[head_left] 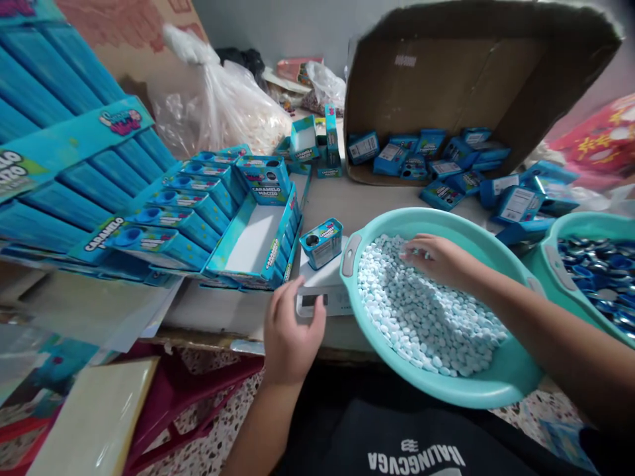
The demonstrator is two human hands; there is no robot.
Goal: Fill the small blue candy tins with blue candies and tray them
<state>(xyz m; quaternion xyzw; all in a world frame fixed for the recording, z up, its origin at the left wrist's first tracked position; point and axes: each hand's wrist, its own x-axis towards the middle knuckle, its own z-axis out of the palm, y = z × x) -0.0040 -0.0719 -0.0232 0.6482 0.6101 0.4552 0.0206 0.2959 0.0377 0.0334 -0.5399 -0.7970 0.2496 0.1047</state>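
Left hand (290,334): fingers bent on the scale's (322,294) near edge, gripping nothing.
Right hand (436,261): resting on the candies (421,317) in the near-right basin (496,390); whether it grips any, cannot tell.
Blue box (321,242): on the scale.
Doing it well: probably small pinches, with no weight on the scale.
Desk (347,198): crowded, with a carton (446,73) at the far side.

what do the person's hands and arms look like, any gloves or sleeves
No gloves: the left hand and right hand are both bare, with no rings, watch or bracelet showing. The forearms are uncovered as far as the view reaches, no sleeves. Below them shows a black top with white lettering.
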